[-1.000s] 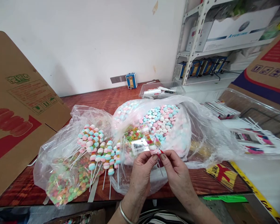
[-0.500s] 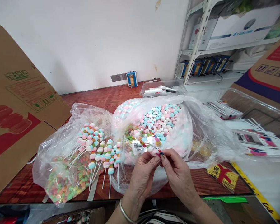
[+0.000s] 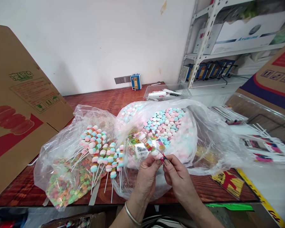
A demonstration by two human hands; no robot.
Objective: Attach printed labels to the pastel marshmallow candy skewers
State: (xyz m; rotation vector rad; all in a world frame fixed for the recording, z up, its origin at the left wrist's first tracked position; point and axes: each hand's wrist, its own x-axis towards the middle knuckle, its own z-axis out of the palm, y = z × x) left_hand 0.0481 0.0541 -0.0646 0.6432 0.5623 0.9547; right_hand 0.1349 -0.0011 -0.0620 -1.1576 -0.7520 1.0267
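Note:
Between my hands is a marshmallow and gummy candy skewer (image 3: 148, 145) in a clear printed wrapper, with a white label on one side. My left hand (image 3: 145, 179) pinches the wrapper's lower end between thumb and finger. Close beside it, my right hand (image 3: 178, 177) pinches the gathered red and blue end of the same wrapper. Just behind lies a large open plastic bag of pastel marshmallows (image 3: 167, 122). To the left, several unwrapped candy skewers (image 3: 112, 158) lie with white sticks toward me, on a clear bag of gummy rings (image 3: 65, 185).
Cardboard boxes stand at left (image 3: 21, 104) and right. A clear tray (image 3: 167, 91) with pens sits at the back. On the right are printed wrappers with white sticks (image 3: 263, 144) and a packet of gold twist ties (image 3: 229, 183). A blue device (image 3: 136, 81) stands by the wall.
My hands stay pinched on the wrapper end and shift only slightly. More of the wrapped candy shows above my fingers. The whole view has moved a little.

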